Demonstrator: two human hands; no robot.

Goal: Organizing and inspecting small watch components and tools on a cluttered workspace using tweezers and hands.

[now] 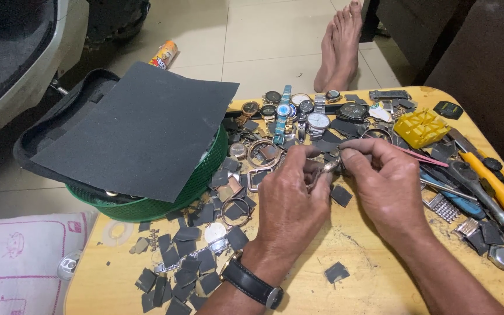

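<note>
bench [374, 274]: round-cornered yellow wooden top, scratched up, pretty much buried in watch bits.
sandpaper sheet [141, 125]: big dark grey sheet at 10 o'clock from the hands, lying over the basket and hiding most of what's inside.
green basket [202, 175]: mesh plastic, under the sheet; only a few dark scraps show at the rim.
spray can [164, 54]: orange-and-yellow labelled can on the tiled floor at 11 o'clock, lying on its side.
watches [298, 111]: row of them at 12 o'clock, just past the hands.
yellow holder [421, 127]: blocky plastic piece at 2 o'clock.
left hand [290, 201]: curled closed, pinching the small metal part, black watch on the wrist.
right hand [386, 181]: fingers closed on pink tweezers [421, 156], tip at the part.
small metal part [329, 166]: between both hands, over the bench centre.
grey scraps [182, 262]: scattered at 8 o'clock.
</note>
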